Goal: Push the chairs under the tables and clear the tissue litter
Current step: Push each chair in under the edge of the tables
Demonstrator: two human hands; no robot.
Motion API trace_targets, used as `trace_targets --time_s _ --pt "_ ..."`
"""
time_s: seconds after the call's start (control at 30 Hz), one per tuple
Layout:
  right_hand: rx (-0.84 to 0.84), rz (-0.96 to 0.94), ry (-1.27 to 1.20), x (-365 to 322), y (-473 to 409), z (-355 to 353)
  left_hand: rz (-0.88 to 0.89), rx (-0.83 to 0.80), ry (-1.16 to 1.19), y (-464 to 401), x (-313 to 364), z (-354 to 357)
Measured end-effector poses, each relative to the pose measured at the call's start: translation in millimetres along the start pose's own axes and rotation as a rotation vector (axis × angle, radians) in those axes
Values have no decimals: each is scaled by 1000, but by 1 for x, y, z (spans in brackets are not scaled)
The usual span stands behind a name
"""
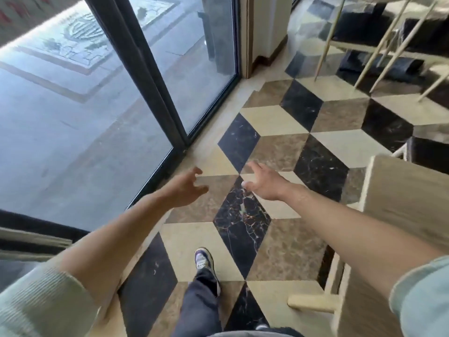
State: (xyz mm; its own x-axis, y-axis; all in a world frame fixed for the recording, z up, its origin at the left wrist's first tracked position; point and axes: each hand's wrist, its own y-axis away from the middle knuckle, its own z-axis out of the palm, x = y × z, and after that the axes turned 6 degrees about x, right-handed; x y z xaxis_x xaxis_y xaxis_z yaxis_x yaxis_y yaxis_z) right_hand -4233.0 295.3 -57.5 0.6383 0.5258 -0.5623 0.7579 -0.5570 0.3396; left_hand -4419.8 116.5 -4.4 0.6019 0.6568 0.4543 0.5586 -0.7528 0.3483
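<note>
Both my arms reach forward over a marble floor of black, brown and cream diamonds. My left hand (185, 188) is open with curled fingers and holds nothing. My right hand (263, 182) is open too, fingers spread, empty. A light wooden chair (398, 198) stands close at my right, beside my right forearm; its legs and rungs show below. Further chairs with pale thin legs and dark seats (379, 45) stand at the far right under a table edge. I see no tissue litter on the floor.
A tall glass door with a black frame (155, 93) runs along the left, with a paved outside area behind it. A wooden pillar base (262, 57) stands at the back. My foot (204, 260) steps on the tiles below.
</note>
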Motion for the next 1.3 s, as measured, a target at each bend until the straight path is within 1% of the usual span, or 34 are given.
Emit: trace_targets --time_s 0.07,0.13,0.2,0.33,0.37,0.4,0.5,0.53,0.57,0.6,0.63,0.7,0.77,0.83,0.9,1.0,1.1,1.17,1.2,1.3 --pt "32 102 -2 8 -35 -28 122 -32 -28 -68 14 -17" --pt "117 220 -31 23 -50 -55 250 -68 -45 -126 36 -31" --pt "171 282 -28 38 -61 -81 334 -97 -90 -174 62 -43" --pt "306 467 -98 84 -73 -138 500 -253 -261 -279 148 -44" --pt "344 525 -133 106 -74 -155 566 -298 -289 -307 188 -35" --pt "370 538 -138 118 -79 -162 605 -297 -294 -323 206 -29" --pt "441 674 -178 190 -94 -208 753 -342 -308 -389 315 10" --pt "454 704 -184 209 -97 -214 789 -350 -290 -400 337 22" --pt "479 776 -249 255 -112 -241 830 -394 -319 -437 396 47" --pt "503 817 -274 270 -113 -248 828 -402 -305 -445 410 54" --pt "518 839 -320 292 -120 -265 832 -414 -307 -464 439 63" --pt "504 867 -340 318 -128 -282 837 -444 -311 -483 468 72" --pt "566 922 -361 365 -141 -325 837 -485 -350 -528 534 88" --pt "595 956 -389 389 -145 -359 836 -546 -378 -556 584 97" --pt "634 1007 -419 430 -147 -402 865 -578 -374 -589 652 119" --pt "706 1058 -449 488 -158 -448 895 -634 -321 -627 730 160" --pt "809 1098 -507 557 -178 -490 1010 -699 -335 -666 819 212" --pt "850 1169 -534 608 -190 -522 1086 -724 -367 -696 888 249" --pt "857 1187 -537 621 -190 -535 1107 -721 -357 -703 908 258" --pt "1043 1320 -609 676 -178 -576 1230 -775 -359 -724 1017 303"
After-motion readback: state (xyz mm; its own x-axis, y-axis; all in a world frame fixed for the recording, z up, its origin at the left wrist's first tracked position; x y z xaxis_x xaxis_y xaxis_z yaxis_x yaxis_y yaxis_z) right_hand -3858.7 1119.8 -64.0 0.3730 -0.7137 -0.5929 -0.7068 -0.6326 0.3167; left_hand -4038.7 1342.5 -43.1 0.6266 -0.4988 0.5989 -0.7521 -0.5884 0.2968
